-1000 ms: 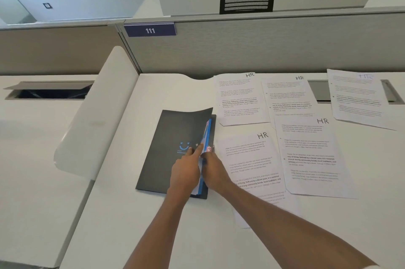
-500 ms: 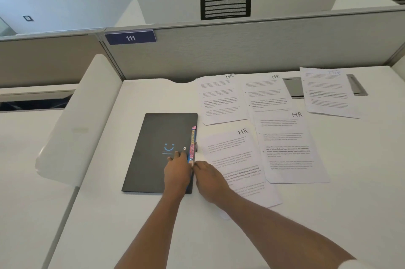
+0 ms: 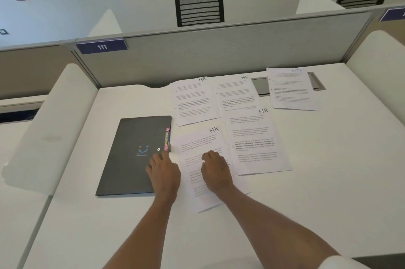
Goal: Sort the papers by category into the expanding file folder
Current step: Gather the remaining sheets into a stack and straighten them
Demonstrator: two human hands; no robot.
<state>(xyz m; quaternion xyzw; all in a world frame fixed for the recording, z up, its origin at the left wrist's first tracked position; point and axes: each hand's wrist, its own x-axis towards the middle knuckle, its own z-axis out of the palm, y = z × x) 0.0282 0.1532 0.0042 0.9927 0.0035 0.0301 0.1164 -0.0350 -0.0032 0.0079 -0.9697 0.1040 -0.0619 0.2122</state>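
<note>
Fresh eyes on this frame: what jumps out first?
A dark folder with a blue smiley lies shut on the left of the white desk, with coloured tabs along its right edge and the left hand resting there. To its right, five printed sheets are spread out, most plainly marked HR. The right hand rests on the nearest sheet.

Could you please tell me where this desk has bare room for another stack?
Bare desk lies right of the papers, along the near edge, and between the folder and the partition. Crowded centre-right: papers edge to edge, left hand on the folder, right hand on the nearest sheet.
</note>
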